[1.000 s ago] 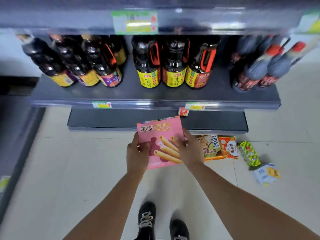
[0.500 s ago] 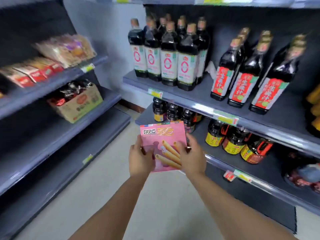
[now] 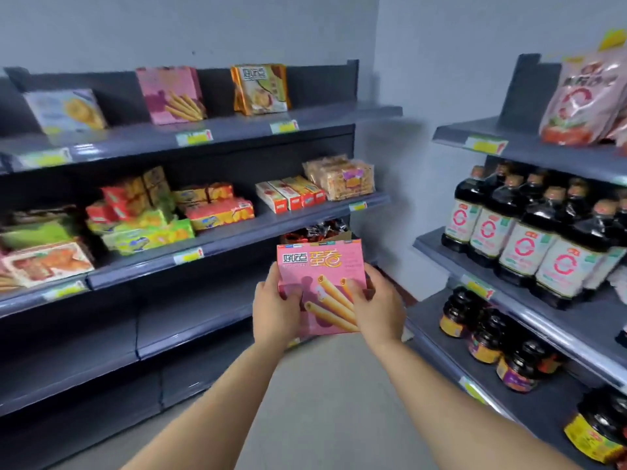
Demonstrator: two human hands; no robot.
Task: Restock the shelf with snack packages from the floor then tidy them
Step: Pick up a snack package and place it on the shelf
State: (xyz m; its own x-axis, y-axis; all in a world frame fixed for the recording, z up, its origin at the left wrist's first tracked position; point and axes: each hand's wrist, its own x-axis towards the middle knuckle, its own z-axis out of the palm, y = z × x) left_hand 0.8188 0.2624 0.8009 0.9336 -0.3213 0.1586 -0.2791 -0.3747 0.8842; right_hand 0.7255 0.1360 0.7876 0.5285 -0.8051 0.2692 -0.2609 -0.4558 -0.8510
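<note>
I hold a pink egg-roll snack box (image 3: 320, 266) upright in front of me with both hands. My left hand (image 3: 276, 308) grips its left edge, thumb on the front. My right hand (image 3: 376, 307) grips its right edge, thumb across the printed rolls. On the top shelf (image 3: 237, 128) of the snack rack to my left stands a matching pink box (image 3: 171, 95), between a pale box (image 3: 66, 110) and an orange-edged box (image 3: 259, 88). The held box is well below and to the right of that top shelf.
The middle snack shelf (image 3: 237, 232) is packed with red, green and yellow biscuit packs. To the right, a second rack (image 3: 509, 266) carries dark sauce bottles and pink bags on top. The lower left shelves are bare. Grey floor runs between the racks.
My view has swung up from the floor and left, from the sauce rack to the snack rack. The pink box stays gripped in both hands and has come up with them.
</note>
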